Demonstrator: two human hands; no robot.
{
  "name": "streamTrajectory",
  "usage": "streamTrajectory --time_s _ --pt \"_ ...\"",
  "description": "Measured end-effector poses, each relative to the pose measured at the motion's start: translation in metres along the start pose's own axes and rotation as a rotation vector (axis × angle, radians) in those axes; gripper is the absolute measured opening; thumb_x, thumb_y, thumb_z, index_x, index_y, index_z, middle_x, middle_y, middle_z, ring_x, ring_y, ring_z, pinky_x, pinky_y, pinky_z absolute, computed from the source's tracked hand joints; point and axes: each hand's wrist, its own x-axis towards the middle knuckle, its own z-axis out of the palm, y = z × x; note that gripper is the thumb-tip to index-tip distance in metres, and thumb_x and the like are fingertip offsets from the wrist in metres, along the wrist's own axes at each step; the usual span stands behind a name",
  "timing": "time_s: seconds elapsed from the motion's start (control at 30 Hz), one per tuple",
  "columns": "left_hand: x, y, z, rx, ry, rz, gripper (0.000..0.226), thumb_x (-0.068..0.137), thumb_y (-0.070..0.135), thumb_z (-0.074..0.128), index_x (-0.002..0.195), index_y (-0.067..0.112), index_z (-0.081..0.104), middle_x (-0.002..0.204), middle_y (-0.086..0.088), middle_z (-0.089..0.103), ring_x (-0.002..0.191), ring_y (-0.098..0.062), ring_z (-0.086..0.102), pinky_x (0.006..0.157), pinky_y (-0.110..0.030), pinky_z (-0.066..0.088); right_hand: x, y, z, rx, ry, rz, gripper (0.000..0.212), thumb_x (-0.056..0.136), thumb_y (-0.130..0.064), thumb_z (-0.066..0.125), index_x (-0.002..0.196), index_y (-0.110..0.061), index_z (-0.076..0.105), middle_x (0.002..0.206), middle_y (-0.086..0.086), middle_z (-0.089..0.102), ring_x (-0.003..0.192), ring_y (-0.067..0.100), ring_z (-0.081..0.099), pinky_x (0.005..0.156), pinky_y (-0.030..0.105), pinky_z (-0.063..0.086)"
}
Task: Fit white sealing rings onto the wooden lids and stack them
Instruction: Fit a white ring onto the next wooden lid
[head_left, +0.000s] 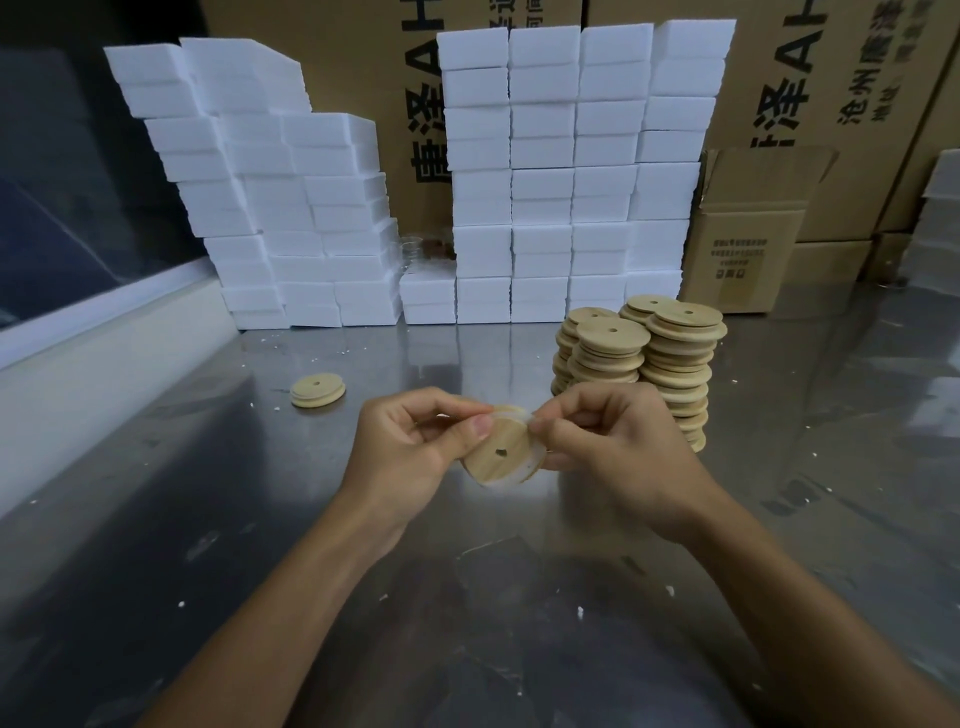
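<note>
Fingers: the left hand (410, 441) pinched the wooden lid (501, 453); the right hand (602, 447) pinched the white ring (525, 415) at its rim.
Lid: tilted, mid-frame, above the table (208, 519).
Stacks of lids (644, 364): right of centre, behind the hands.
Single lid (318, 390): flat, left of centre.
Foam blocks (561, 171): piled along the top.

A steel table (156, 519) is carrying stacked wooden lids (670, 364); a single lid (318, 389) is lying left of them, white foam blocks (545, 182) and a small carton (748, 244) standing behind.
</note>
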Motion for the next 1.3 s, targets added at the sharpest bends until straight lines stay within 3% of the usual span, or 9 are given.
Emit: streamTrajectory --time_s 0.2,0.37,0.53,0.6,0.7,0.83,0.93,1.13,1.3 --pt "0.000 -0.002 -0.001 -0.044 0.024 -0.019 0.007 0.060 0.015 0.075 0.067 0.016 0.077 0.082 -0.007 0.076 0.076 -0.018 0.072 0.068 -0.028 0.059 0.001 -0.004 -0.007 -0.056 -0.084 0.018 0.004 0.087 0.000 0.071 0.086 0.003 0.072 0.083 0.018 0.075 0.078 0.026 0.073 0.079 0.041 0.061" --pt "-0.002 -0.003 0.004 -0.070 0.055 -0.049 0.006 0.062 0.016 0.074 0.066 0.018 0.078 0.082 -0.005 0.077 0.075 -0.016 0.072 0.068 -0.029 0.059 0.001 -0.001 -0.003 -0.032 -0.024 0.025 0.008 0.087 -0.002 0.071 0.087 0.006 0.071 0.084 0.020 0.074 0.078 0.029 0.072 0.069 0.034 0.063" --pt "-0.001 0.000 0.006 -0.148 0.161 -0.088 0.011 0.063 0.019 0.074 0.072 0.013 0.075 0.089 -0.019 0.074 0.082 -0.033 0.069 0.083 -0.055 0.056 -0.001 0.001 0.001 0.060 0.010 0.041 0.011 0.087 -0.005 0.071 0.086 0.006 0.071 0.080 0.018 0.075 0.077 0.025 0.074 0.068 0.033 0.062" --pt "-0.001 0.002 0.005 -0.149 0.149 -0.102 0.010 0.065 0.019 0.074 0.072 0.013 0.075 0.090 -0.020 0.073 0.083 -0.033 0.068 0.084 -0.059 0.054 -0.001 0.003 0.003 0.068 0.023 0.031 0.010 0.088 -0.004 0.070 0.084 0.005 0.071 0.079 0.017 0.075 0.078 0.026 0.074 0.067 0.031 0.062" --pt "-0.001 0.001 0.002 -0.028 0.103 -0.061 0.009 0.075 0.009 0.076 0.069 0.016 0.074 0.083 -0.012 0.074 0.078 -0.025 0.069 0.076 -0.047 0.059 0.000 0.006 0.002 0.021 0.035 0.000 0.010 0.088 -0.003 0.070 0.083 0.006 0.070 0.078 0.018 0.074 0.075 0.027 0.073 0.067 0.032 0.062" --pt "-0.002 -0.003 0.003 0.124 0.000 0.037 0.013 0.078 0.001 0.075 0.078 0.013 0.073 0.082 -0.003 0.075 0.071 -0.012 0.070 0.067 -0.023 0.056 0.000 0.009 0.002 -0.182 0.008 -0.067 0.007 0.086 -0.005 0.071 0.079 -0.003 0.071 0.072 0.012 0.073 0.071 0.032 0.072 0.070 0.046 0.062" --pt "-0.002 -0.002 0.003 0.139 -0.022 0.050 0.016 0.075 0.002 0.077 0.075 0.018 0.074 0.083 -0.002 0.076 0.073 -0.014 0.071 0.069 -0.024 0.058 0.001 0.009 0.002 -0.189 -0.017 -0.073 0.006 0.085 -0.003 0.070 0.079 -0.003 0.072 0.073 0.011 0.074 0.070 0.030 0.072 0.070 0.047 0.062" --pt "0.000 0.002 0.000 0.040 -0.029 0.043 0.009 0.062 0.019 0.077 0.071 0.019 0.075 0.083 -0.007 0.076 0.074 -0.016 0.070 0.070 -0.027 0.059 0.003 0.004 -0.004 -0.076 -0.033 -0.028 0.007 0.084 0.003 0.069 0.078 0.004 0.070 0.076 0.014 0.074 0.070 0.022 0.072 0.070 0.032 0.063" --pt "-0.001 0.000 0.001 -0.014 -0.010 -0.012 0.010 0.060 0.020 0.077 0.070 0.018 0.076 0.085 -0.011 0.075 0.075 -0.019 0.070 0.071 -0.031 0.058 0.003 0.001 -0.008 -0.160 -0.073 -0.048 0.007 0.083 0.001 0.072 0.077 -0.003 0.071 0.076 0.012 0.075 0.073 0.028 0.074 0.073 0.037 0.063"
